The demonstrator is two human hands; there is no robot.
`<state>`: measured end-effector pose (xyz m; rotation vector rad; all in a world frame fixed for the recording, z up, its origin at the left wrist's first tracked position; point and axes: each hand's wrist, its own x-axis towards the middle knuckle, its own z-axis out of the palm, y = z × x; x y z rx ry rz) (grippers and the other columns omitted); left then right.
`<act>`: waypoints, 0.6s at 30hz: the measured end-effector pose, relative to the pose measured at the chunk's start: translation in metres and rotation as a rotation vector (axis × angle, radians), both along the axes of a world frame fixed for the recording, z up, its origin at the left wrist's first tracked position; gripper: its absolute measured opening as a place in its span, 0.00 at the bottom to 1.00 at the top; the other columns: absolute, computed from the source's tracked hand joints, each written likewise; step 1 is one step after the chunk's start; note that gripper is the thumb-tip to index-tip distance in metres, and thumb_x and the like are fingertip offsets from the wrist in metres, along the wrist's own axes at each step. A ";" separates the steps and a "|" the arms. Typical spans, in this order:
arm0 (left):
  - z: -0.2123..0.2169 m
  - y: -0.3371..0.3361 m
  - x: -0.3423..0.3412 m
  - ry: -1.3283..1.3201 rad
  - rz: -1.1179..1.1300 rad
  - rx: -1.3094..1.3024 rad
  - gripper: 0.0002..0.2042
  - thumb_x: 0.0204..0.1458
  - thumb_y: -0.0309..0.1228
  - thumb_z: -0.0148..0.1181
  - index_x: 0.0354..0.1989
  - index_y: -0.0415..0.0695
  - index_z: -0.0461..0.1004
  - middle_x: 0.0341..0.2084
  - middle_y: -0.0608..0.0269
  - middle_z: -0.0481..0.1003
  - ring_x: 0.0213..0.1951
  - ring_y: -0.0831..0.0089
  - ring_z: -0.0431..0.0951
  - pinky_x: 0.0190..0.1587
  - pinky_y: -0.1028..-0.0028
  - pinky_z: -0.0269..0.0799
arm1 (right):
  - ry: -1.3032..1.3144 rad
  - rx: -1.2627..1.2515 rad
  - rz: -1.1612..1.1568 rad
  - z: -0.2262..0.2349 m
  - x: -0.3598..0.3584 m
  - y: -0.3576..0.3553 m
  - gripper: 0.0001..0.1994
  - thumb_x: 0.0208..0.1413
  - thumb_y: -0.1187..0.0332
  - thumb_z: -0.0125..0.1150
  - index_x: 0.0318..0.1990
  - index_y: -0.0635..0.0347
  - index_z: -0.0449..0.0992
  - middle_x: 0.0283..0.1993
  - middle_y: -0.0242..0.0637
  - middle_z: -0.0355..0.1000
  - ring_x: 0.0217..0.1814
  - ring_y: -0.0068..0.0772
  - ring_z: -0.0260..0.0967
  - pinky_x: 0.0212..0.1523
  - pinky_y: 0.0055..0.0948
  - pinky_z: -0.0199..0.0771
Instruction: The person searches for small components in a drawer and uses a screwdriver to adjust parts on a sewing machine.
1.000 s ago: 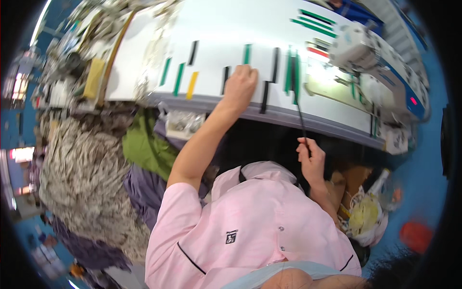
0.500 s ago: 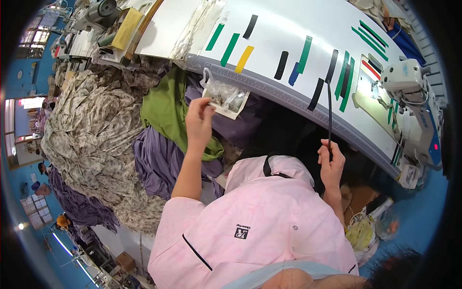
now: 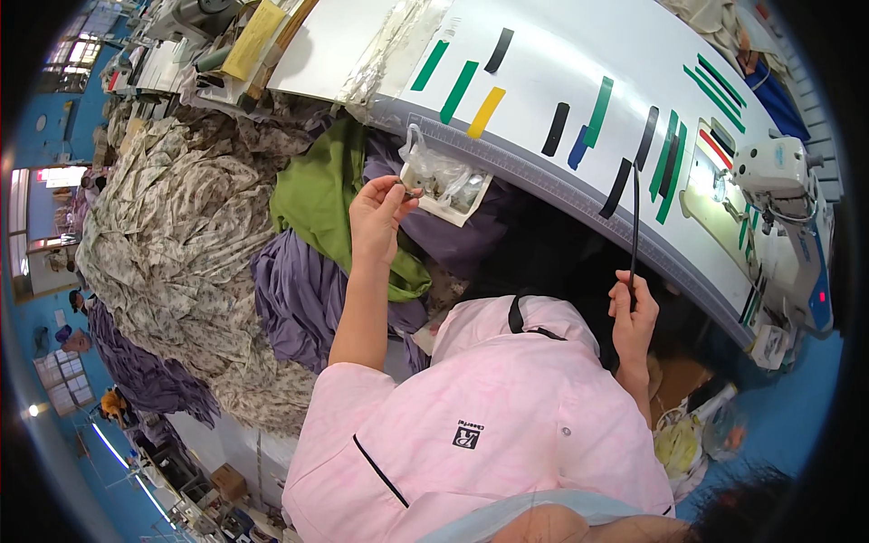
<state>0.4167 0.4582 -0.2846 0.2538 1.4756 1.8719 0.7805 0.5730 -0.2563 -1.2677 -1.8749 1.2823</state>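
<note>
My left hand (image 3: pixel 376 222) is raised beside a small white tray (image 3: pixel 478 201) under the table's edge. Its fingertips pinch a small dark piece that is too small to name. In the tray lie a clear plastic bag (image 3: pixel 434 161) and small items I cannot make out. On the right, my right hand (image 3: pixel 636 317) is closed on the lower end of a thin black cord (image 3: pixel 635 217). The cord stands up from my fingers, and its far end overlaps the white tabletop (image 3: pixel 534 68) near a black tape strip (image 3: pixel 616 187).
A white sewing machine (image 3: pixel 778 167) stands at the table's right end. Green, black, yellow and blue tape strips are stuck on the top, and a ruler (image 3: pixel 516 167) runs along its edge. Floral fabric (image 3: pixel 181 226), green cloth (image 3: pixel 317 185) and purple cloth (image 3: pixel 294 290) are heaped left.
The whole view has shifted slightly, moving the table rightward in the picture. A small dark piece now shows in my left fingertips. My right hand keeps its hold on the cord.
</note>
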 end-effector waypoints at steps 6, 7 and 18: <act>-0.002 -0.001 0.001 -0.087 -0.005 0.018 0.06 0.56 0.23 0.56 0.40 0.35 0.69 0.32 0.55 0.76 0.38 0.63 0.80 0.36 0.79 0.79 | 0.034 -0.002 0.015 0.000 -0.005 0.002 0.08 0.62 0.71 0.50 0.44 0.65 0.72 0.26 0.27 0.65 0.21 0.13 0.58 0.22 0.15 0.57; -0.002 0.000 0.002 -0.140 -0.013 0.023 0.07 0.56 0.24 0.56 0.40 0.35 0.69 0.32 0.56 0.76 0.38 0.62 0.80 0.35 0.78 0.79 | 0.028 0.007 0.020 0.000 -0.004 0.002 0.08 0.62 0.71 0.50 0.44 0.65 0.72 0.26 0.27 0.65 0.21 0.13 0.58 0.22 0.15 0.57; -0.013 0.003 0.012 -0.591 0.040 0.208 0.06 0.57 0.22 0.53 0.41 0.35 0.70 0.35 0.58 0.74 0.41 0.67 0.78 0.39 0.81 0.79 | 0.040 -0.007 0.003 -0.004 0.001 0.001 0.08 0.63 0.71 0.50 0.44 0.65 0.72 0.26 0.27 0.65 0.21 0.13 0.58 0.21 0.14 0.56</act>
